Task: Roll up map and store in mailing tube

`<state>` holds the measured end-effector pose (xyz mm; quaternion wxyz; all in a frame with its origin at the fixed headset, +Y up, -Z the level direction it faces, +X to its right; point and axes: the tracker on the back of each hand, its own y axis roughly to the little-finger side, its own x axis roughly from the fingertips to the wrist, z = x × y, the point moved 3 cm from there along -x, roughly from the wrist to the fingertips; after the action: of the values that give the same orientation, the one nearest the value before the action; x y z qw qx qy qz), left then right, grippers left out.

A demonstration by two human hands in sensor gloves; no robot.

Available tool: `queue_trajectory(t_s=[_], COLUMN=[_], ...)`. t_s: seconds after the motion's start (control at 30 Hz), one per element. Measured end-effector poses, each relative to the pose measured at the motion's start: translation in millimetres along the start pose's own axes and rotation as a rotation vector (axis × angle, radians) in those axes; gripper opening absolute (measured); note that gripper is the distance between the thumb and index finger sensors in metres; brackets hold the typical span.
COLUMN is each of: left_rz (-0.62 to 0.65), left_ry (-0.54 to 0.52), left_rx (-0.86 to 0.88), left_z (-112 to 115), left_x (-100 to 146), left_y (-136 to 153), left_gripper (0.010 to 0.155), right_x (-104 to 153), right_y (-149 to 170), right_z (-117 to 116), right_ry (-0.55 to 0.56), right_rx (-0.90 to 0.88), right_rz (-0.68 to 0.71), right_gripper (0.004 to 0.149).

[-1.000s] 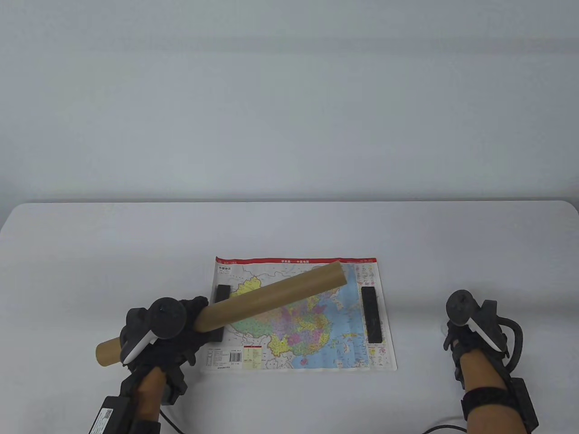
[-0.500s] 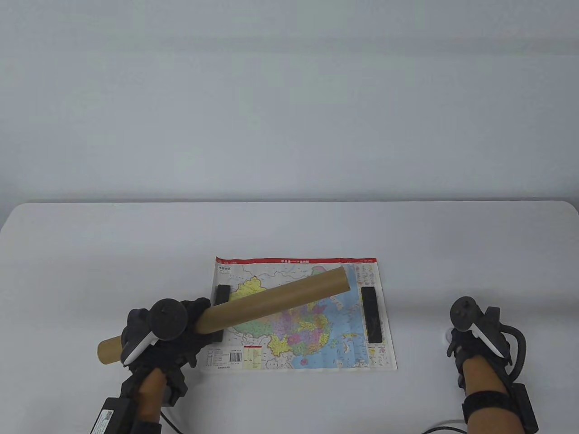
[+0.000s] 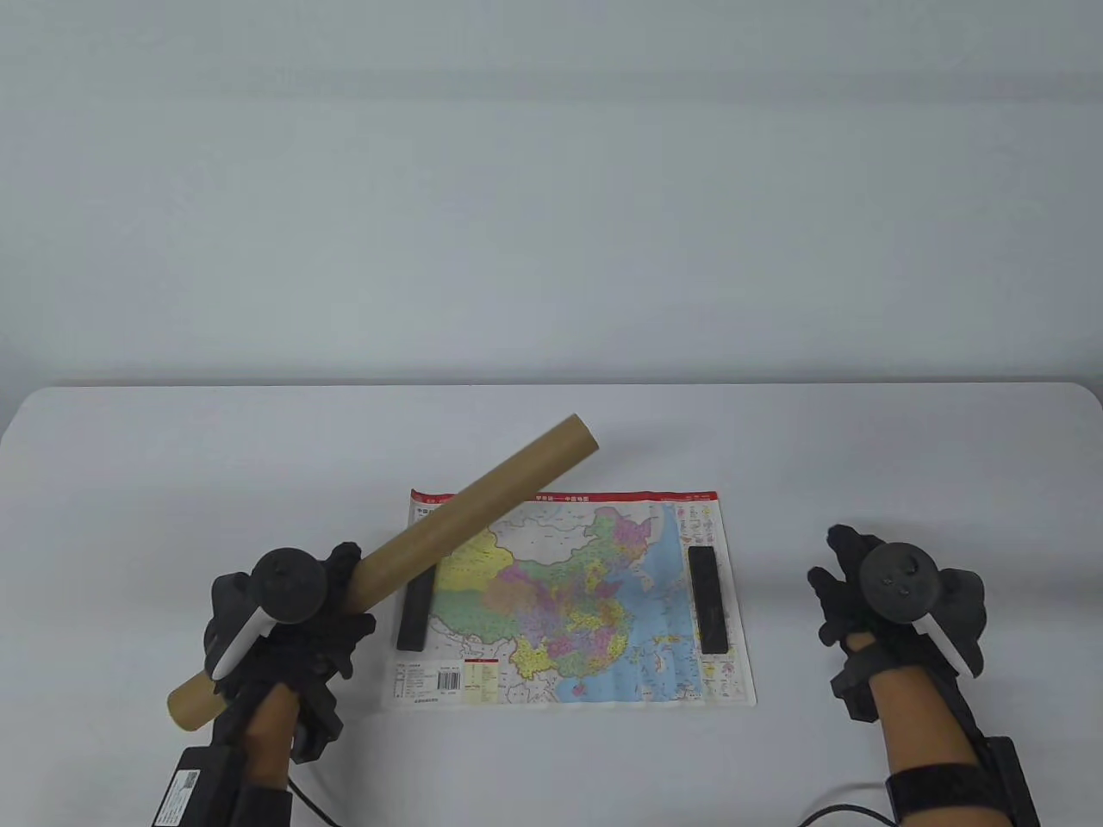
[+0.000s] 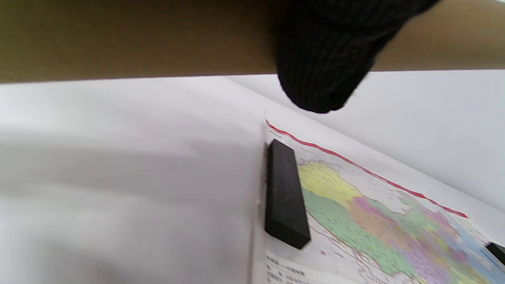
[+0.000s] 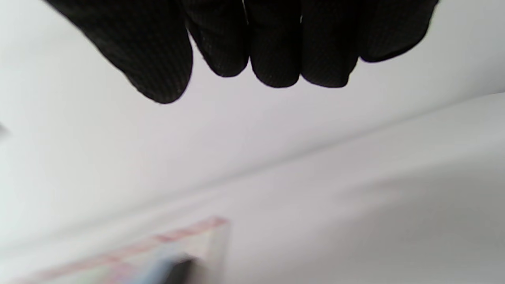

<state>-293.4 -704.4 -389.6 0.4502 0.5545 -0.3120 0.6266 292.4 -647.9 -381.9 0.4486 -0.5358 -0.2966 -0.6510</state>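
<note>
Map (image 3: pixel 569 599): lies flat and unrolled on the white table (image 3: pixel 129 482), printed side up, red title band along its far edge.
Left weight (image 3: pixel 418 607): black bar on the map's left margin; its far end passes under the tube in the table view.
Right weight (image 3: pixel 713 599): black bar on the map's right margin, lying parallel to that edge.
Mailing tube (image 3: pixel 457 517): brown cardboard, held off the table, slanting over the map's far-left corner; its far end stands beyond the map's red band, its near end juts out left of the map.
Left hand (image 3: pixel 293 624): left of the map, fingers wrapped around the tube near its lower end; one gloved fingertip (image 4: pixel 323 67) curls over the tube in the left wrist view.
Right hand (image 3: pixel 879 603): right of the map, well apart from it, fingers spread and holding nothing.
Hard to make out: the tube's ends, whether capped or not; the right wrist view is blurred, showing only gloved fingers (image 5: pixel 276 51) and the map's corner (image 5: pixel 197 236).
</note>
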Motion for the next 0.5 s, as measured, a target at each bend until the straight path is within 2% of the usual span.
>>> queue_trajectory(t_s=[0.1,0.2,0.37,0.5], left_rz=[-0.062,-0.124,-0.249,-0.361], left_ry=[0.008,0.013,0.013,0.005], left_rx=[0.035,0.101,0.134,0.122], left_z=[-7,-15,-21,-21], left_x=[-5,-11,-20,-27], left_y=[12,28,50,69], left_gripper=[0.086,0.086,0.085,0.085], right_x=[10,25,43,48], right_y=[-38,-66,-89,-95], right_z=[7,5,-13,-26], right_ry=[0.037,0.049,-0.024,-0.077], right_rx=[-0.198,-0.422,-0.699,-0.788], right_rz=[0.142,0.279,0.452,0.516], right_gripper=[0.069,0.075,0.083,0.090])
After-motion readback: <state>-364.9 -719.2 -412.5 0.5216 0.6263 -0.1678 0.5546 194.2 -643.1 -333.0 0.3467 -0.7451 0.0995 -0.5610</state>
